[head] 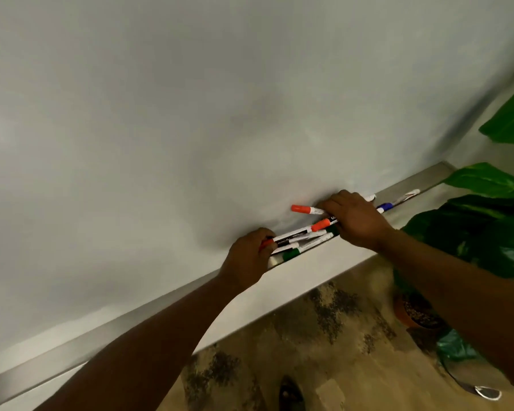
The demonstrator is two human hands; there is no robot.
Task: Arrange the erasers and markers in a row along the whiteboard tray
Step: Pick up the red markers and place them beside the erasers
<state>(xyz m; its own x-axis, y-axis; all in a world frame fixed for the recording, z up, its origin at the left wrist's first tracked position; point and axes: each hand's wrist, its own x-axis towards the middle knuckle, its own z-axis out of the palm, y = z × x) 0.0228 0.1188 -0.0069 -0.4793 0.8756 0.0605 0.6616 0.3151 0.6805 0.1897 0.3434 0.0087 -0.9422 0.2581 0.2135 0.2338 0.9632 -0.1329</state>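
Left hand (247, 256) curls around the end of a marker bundle (301, 237) lying in the whiteboard tray (166, 307). Right hand (355, 219) grips the bundle's other end, pinching an orange-capped marker (304, 209). Blue-capped marker (385, 206) lies just beyond the right hand.

Office or classroom: wall whiteboard (190, 114), marker tray (309, 262) (potted plant (487, 232) nearby).

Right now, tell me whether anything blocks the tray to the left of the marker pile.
Nothing visible does. Left of the left hand, the tray shows only bare metal. The markers sit bunched between that hand and the right hand.
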